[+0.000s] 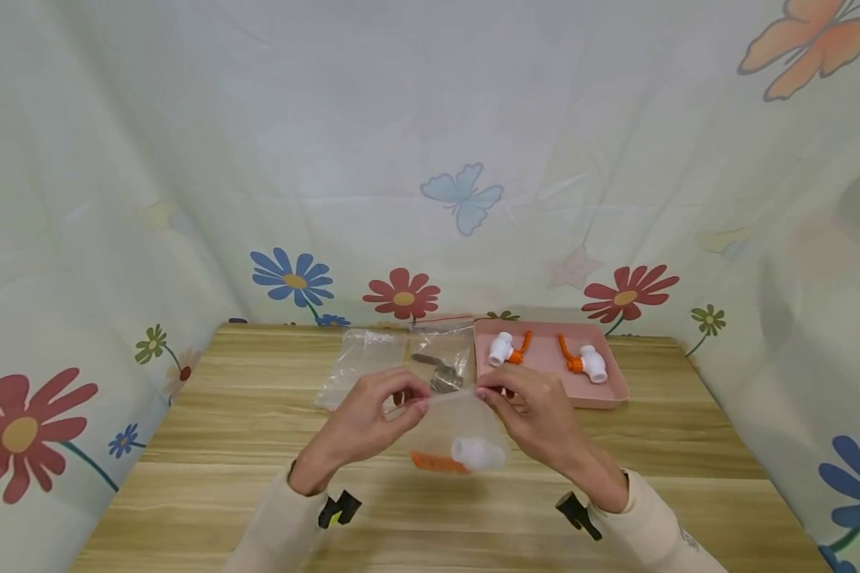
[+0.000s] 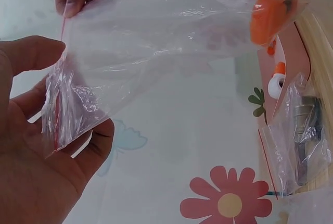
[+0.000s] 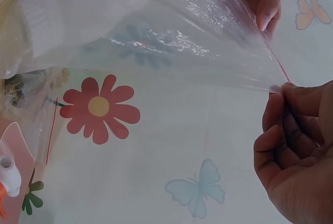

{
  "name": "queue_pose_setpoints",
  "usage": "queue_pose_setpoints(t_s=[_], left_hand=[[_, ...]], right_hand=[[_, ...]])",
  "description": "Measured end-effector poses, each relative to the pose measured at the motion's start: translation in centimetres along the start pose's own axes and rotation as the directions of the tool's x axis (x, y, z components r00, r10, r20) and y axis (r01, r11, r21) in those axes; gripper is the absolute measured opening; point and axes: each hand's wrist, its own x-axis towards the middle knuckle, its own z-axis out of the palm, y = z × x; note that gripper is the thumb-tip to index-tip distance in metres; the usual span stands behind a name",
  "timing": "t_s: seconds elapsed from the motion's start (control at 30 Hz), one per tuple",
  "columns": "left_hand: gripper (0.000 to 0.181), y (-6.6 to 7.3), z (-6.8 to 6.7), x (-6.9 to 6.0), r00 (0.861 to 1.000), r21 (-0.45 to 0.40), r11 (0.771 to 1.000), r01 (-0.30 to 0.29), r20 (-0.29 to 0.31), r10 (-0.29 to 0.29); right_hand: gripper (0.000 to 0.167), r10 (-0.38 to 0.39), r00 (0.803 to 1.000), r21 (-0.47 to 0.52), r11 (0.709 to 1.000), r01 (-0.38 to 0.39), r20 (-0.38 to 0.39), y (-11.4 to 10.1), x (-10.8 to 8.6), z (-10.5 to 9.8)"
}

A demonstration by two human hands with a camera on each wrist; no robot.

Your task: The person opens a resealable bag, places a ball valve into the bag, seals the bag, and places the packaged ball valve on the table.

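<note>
Between both hands hangs a clear zip bag [image 2: 151, 36] with a red line along its mouth. Inside it lies a white plastic ball valve [image 1: 478, 453] with an orange handle [image 1: 439, 461]. My left hand [image 1: 369, 414] pinches the bag's top edge on one side, and some film is bunched in its fingers in the left wrist view. On the opposite side my right hand [image 1: 537, 410] pinches the corner of the mouth between thumb and forefinger, as the right wrist view shows. The bag hangs above the table, the valve at its bottom.
A pink tray [image 1: 550, 328] at the back right holds two white valves [image 1: 593, 364] with orange handles. Left of it lies a zip bag [image 1: 461, 338] with a dark metal valve [image 1: 446, 377] inside. Another clear bag [image 1: 364, 360] lies beside that on the wooden table [image 1: 258, 446].
</note>
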Motion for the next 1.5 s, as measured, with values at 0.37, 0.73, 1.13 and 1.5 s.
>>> queue_pose_setpoints(t_s=[0.37, 0.73, 1.13, 1.5], left_hand=[[0.008, 0.2, -0.4, 0.5, 0.996, 0.042, 0.999, 0.012, 0.083, -0.016], [0.003, 0.0, -0.1, 0.4, 0.999, 0.005, 1.000, -0.005, 0.054, 0.004], [0.006, -0.3, -1.0, -0.2, 0.996, 0.041, 0.997, 0.069, 0.055, -0.071], [0.004, -0.3, -0.9, -0.2, 1.000, 0.057, 0.998, 0.002, -0.016, -0.001]], right_hand=[[0.015, 0.046, 0.994, -0.003, 0.999, -0.046, 0.100, 0.0, -0.1, 0.0], [0.004, 0.023, 0.996, 0.009, 1.000, -0.024, 0.086, 0.0, -0.1, 0.3], [0.019, 0.029, 0.999, -0.037, 0.999, -0.028, 0.032, 0.3, -0.1, -0.1], [0.020, -0.002, 1.000, -0.018, 1.000, 0.002, 0.001, 0.3, 0.1, -0.1]])
